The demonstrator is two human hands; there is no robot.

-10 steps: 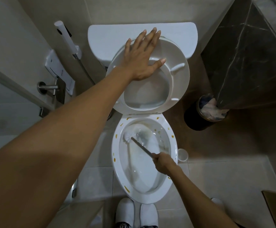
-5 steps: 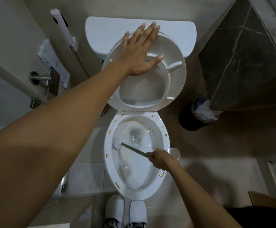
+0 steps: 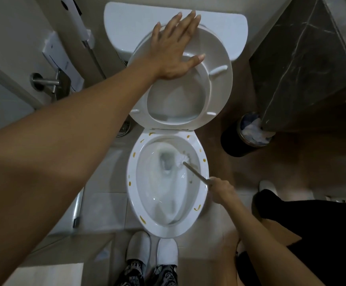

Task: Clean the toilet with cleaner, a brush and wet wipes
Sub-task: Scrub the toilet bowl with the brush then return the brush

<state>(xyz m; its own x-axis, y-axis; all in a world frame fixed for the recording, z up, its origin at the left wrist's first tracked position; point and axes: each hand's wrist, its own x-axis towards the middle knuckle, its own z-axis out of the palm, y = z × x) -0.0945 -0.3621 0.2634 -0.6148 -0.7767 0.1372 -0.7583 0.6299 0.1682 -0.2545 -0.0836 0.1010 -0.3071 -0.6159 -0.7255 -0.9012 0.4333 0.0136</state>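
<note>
Left hand [image 3: 173, 51], fingers straight and spread, presses flat against the raised toilet seat [image 3: 219, 83], which leans back toward the cistern [image 3: 126, 23]. Right hand [image 3: 220, 189] grips the handle of the toilet brush [image 3: 195, 171] just beyond the bowl's right rim; the white bristle head lies inside the toilet bowl [image 3: 134, 188], beside the drain opening. Yellow-orange spots dot the bowl rim. A dark waste bin [image 3: 233, 144] stands on the floor to the right. Two white slippers [image 3: 139, 247] stand before the bowl.

No readable text anywhere, faint marks on white wall holder [image 3: 61, 51], perhaps print, too blurred
</note>
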